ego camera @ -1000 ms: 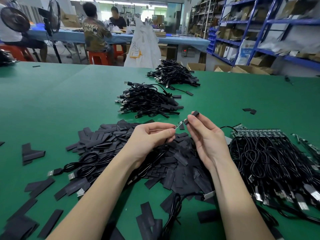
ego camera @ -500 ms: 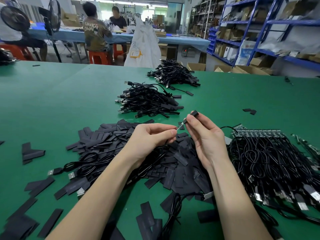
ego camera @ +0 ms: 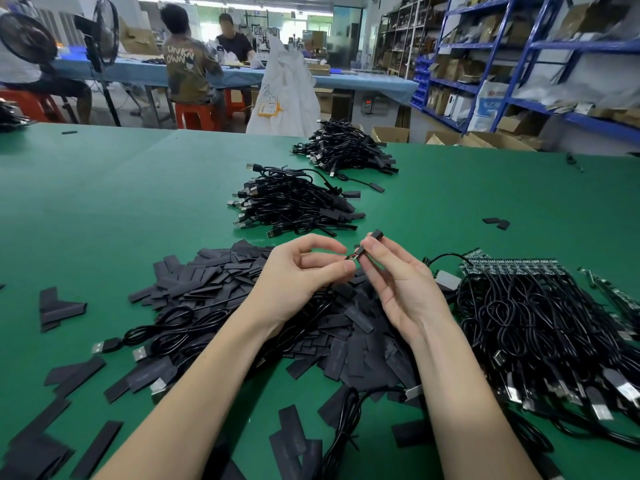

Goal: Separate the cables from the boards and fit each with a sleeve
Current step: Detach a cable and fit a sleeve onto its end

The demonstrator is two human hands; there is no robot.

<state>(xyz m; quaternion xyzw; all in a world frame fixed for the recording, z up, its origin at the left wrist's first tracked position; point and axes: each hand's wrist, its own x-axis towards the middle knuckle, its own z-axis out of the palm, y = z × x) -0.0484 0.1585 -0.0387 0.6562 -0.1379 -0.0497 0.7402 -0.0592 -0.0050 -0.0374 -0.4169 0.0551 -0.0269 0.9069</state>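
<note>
Green table (ego camera: 104, 220), workshop behind. Centre: right hand (ego camera: 398, 285) pinches a black sleeve (ego camera: 367, 244), long axis running from 7 to 1 o'clock; left hand (ego camera: 298, 275), at its 9 o'clock, pinches the cable end (ego camera: 349, 258) with its tip at the sleeve's lower mouth. Loose sleeves (ego camera: 214, 271) lie beneath; unsleeved cables on boards (ego camera: 540, 306) at 3 o'clock; finished bundles (ego camera: 291, 199) at 12. Nothing blocks the insertion, likely next.
</note>
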